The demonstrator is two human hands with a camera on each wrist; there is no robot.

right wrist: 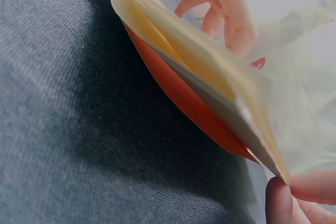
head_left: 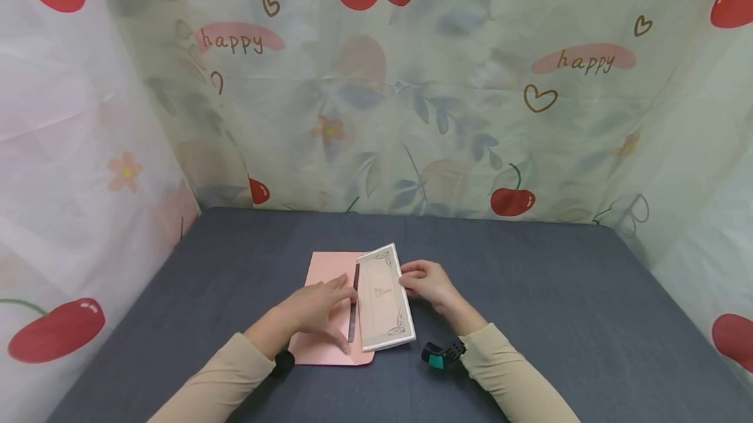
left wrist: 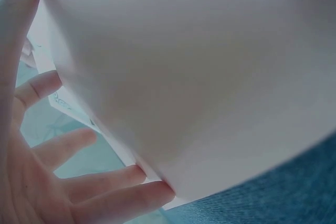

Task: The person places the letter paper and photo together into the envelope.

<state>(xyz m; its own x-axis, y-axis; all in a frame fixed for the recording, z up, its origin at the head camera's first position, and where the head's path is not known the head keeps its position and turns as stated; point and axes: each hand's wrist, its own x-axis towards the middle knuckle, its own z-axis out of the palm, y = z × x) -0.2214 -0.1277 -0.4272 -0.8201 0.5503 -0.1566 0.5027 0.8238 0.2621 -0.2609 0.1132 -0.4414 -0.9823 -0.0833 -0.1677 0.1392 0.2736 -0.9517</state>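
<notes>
A pink paper envelope or folder (head_left: 329, 266) lies on the dark cloth, a dark strip along its right part. A cream folded card (head_left: 379, 299) with a white border and scrollwork corners overlaps its right side, slightly tilted. My right hand (head_left: 426, 282) pinches the card's right edge between thumb and fingers. In the right wrist view, the card (right wrist: 194, 61) shows its parted layers above an orange-red sheet (right wrist: 184, 106). My left hand (head_left: 317, 308) lies over the pink paper, thumb and fingers spread, fingertips touching the edge beside the card.
A dark blue-grey cloth (head_left: 500, 299) covers the table. Patterned curtains (head_left: 376, 116) with cherries and hearts hang behind it and at both sides. A dark band with a teal part (head_left: 438, 357) is at the right wrist.
</notes>
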